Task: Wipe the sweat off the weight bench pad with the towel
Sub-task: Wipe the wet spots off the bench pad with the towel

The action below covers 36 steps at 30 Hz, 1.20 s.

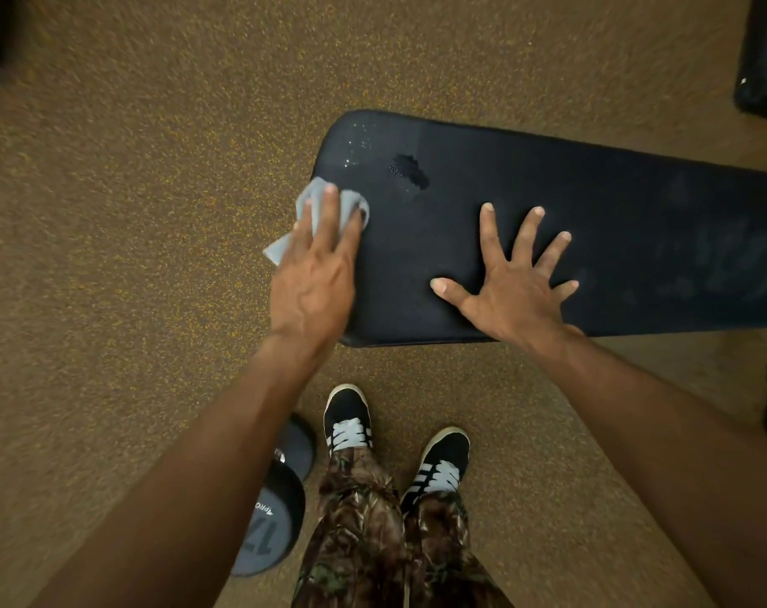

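Bench pad: black, lying across the speckled floor.
Towel: grey, bunched, sitting at the pad's left end under the left hand, whose straight fingers are pressing it down.
Right hand: lying flat on the pad, fingers splayed.
Wet patch: glistening just beyond the towel.
Dumbbell: resting beside the shoes.

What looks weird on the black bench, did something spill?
Yes. A wet patch and small droplets sit on the bench pad near its end, just beyond the towel under the left hand. Not wiped yet.
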Each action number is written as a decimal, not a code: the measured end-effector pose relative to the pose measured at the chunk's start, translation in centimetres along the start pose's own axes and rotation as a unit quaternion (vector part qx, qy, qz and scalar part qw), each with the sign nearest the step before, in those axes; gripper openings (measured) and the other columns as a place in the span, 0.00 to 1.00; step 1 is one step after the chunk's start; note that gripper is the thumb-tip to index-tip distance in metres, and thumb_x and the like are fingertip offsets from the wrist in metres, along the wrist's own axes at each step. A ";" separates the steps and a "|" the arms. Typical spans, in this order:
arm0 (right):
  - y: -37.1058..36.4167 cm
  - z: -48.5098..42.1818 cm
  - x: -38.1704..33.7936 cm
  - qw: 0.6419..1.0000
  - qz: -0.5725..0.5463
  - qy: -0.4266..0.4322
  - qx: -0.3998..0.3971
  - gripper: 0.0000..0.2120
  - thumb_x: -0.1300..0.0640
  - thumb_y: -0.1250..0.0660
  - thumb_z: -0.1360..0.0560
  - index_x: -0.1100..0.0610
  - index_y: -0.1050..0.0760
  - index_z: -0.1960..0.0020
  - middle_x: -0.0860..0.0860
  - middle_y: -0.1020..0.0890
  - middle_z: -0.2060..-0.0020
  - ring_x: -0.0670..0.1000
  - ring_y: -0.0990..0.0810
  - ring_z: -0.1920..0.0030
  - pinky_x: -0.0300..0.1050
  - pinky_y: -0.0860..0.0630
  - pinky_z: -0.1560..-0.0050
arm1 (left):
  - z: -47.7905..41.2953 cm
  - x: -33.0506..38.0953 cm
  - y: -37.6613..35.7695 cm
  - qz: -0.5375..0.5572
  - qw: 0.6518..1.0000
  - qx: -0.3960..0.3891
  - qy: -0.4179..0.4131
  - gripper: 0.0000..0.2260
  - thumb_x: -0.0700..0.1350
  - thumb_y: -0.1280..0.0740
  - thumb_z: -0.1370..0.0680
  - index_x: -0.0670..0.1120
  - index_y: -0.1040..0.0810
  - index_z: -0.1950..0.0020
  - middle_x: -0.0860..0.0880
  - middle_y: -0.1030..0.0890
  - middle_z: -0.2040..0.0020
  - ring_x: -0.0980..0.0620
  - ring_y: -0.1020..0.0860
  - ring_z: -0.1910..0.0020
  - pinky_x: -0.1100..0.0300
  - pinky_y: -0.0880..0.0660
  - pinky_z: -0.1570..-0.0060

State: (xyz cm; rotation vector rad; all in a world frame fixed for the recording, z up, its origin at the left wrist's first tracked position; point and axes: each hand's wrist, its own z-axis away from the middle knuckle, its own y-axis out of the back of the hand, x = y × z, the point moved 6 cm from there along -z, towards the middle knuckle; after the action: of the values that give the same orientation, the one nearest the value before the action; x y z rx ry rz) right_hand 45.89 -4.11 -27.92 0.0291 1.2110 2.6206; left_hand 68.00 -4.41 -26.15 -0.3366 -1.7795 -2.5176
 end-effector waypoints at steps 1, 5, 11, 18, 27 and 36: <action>0.0 -0.1 0.0 1.000 -0.003 0.002 0.001 0.51 0.20 0.45 0.35 0.35 0.72 0.26 0.54 0.72 0.24 0.70 0.70 0.26 0.83 0.53 0.36 | -1.0 -0.2 0.5 0.018 1.000 0.005 0.017 0.29 0.36 0.53 0.21 0.47 0.43 0.19 0.43 0.49 0.18 0.36 0.45 0.22 0.45 0.36 0.29; 0.0 -0.1 0.0 1.000 0.001 0.002 0.004 0.51 0.19 0.45 0.35 0.35 0.73 0.26 0.54 0.72 0.24 0.70 0.70 0.26 0.83 0.53 0.36 | -5.0 1.3 0.9 0.000 0.999 0.028 0.036 0.27 0.36 0.52 0.19 0.45 0.47 0.19 0.40 0.50 0.19 0.32 0.51 0.22 0.42 0.45 0.25; -0.1 -0.1 0.0 1.000 0.004 0.003 0.004 0.51 0.19 0.46 0.35 0.35 0.73 0.26 0.53 0.73 0.24 0.70 0.70 0.26 0.83 0.53 0.35 | -2.7 6.7 -1.6 -0.038 0.995 0.024 -0.084 0.25 0.44 0.47 0.18 0.45 0.40 0.20 0.39 0.42 0.20 0.35 0.41 0.23 0.43 0.36 0.29; 0.0 0.1 0.0 1.000 -0.003 0.005 0.002 0.51 0.19 0.47 0.35 0.35 0.73 0.26 0.53 0.72 0.24 0.70 0.70 0.26 0.83 0.53 0.36 | 0.3 2.4 -1.7 -0.051 0.991 0.017 -0.125 0.27 0.41 0.55 0.22 0.46 0.34 0.23 0.41 0.39 0.21 0.37 0.39 0.24 0.40 0.37 0.28; -0.1 -0.1 0.0 1.000 0.005 0.001 -0.001 0.50 0.19 0.47 0.35 0.35 0.73 0.26 0.53 0.73 0.25 0.69 0.71 0.26 0.82 0.53 0.35 | -7.0 4.6 0.7 0.011 0.998 0.056 0.030 0.26 0.38 0.51 0.18 0.46 0.44 0.19 0.41 0.47 0.19 0.33 0.48 0.22 0.42 0.44 0.24; -0.2 -0.1 0.1 1.000 0.001 0.001 -0.001 0.49 0.19 0.47 0.34 0.34 0.74 0.27 0.53 0.74 0.25 0.69 0.71 0.26 0.82 0.54 0.36 | 0.7 6.0 -2.5 -0.005 0.990 0.012 -0.141 0.27 0.40 0.53 0.22 0.42 0.33 0.24 0.41 0.37 0.22 0.38 0.38 0.24 0.44 0.34 0.29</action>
State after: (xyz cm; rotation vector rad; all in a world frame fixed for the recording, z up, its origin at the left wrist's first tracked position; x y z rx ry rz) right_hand 45.81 -4.05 -28.14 0.0263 1.2109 2.6241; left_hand 61.82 -2.37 -27.02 -0.7167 -1.9050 -2.5593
